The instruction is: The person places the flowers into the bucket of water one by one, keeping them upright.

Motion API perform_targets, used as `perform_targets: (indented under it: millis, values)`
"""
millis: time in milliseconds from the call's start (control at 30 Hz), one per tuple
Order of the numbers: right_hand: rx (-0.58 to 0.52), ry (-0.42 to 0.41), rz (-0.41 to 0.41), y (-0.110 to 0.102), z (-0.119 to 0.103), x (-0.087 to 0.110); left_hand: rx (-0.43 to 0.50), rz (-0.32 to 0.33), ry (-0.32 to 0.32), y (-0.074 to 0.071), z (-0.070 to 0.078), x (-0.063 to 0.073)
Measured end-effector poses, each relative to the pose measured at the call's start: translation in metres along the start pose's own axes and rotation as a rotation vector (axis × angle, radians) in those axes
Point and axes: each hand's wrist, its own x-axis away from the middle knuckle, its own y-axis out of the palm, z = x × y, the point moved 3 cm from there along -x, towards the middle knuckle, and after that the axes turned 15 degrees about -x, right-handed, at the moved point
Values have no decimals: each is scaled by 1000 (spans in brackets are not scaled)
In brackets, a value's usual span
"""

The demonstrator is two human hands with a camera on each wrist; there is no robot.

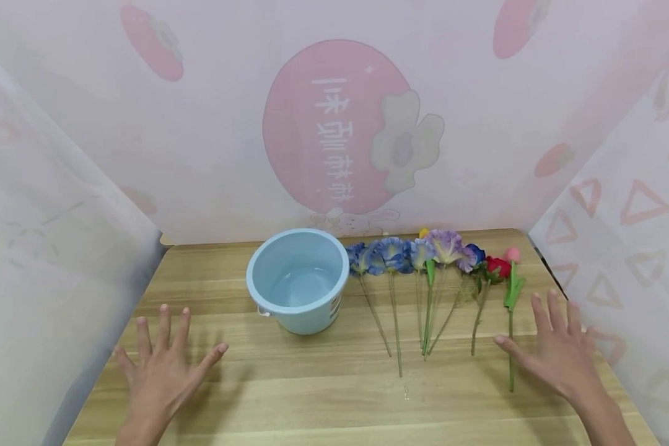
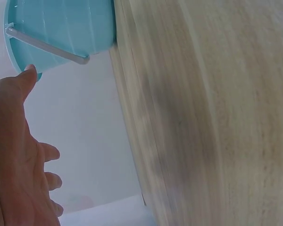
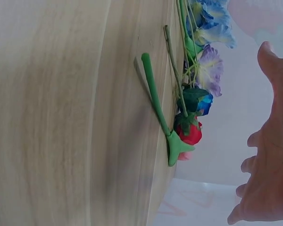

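Observation:
A light blue bucket stands upright on the wooden table, left of a row of artificial flowers. Blue flowers lie nearest the bucket, then a purple flower, a red rose and a pink tulip, their stems toward me. My left hand hovers over the table left of the bucket, fingers spread, holding nothing. Above the tulip's stem, at the right, my right hand is also spread and holds nothing. In the left wrist view, the bucket's handle hangs down its side.
Pale printed cloth walls enclose the table at the back and both sides. A dark blue rose lies beside the red one, and a bit of yellow shows behind the blue flowers.

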Motion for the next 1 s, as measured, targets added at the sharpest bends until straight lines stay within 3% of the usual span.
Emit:
perform_targets:
  millis: [633,1000]
  values:
    - [-43,-39,-24,22,-34,-14,32,-2,29,-2,26,-11]
    - [-89,-42,-68,37,-50,-24,104,16,48,-7,36,-21]
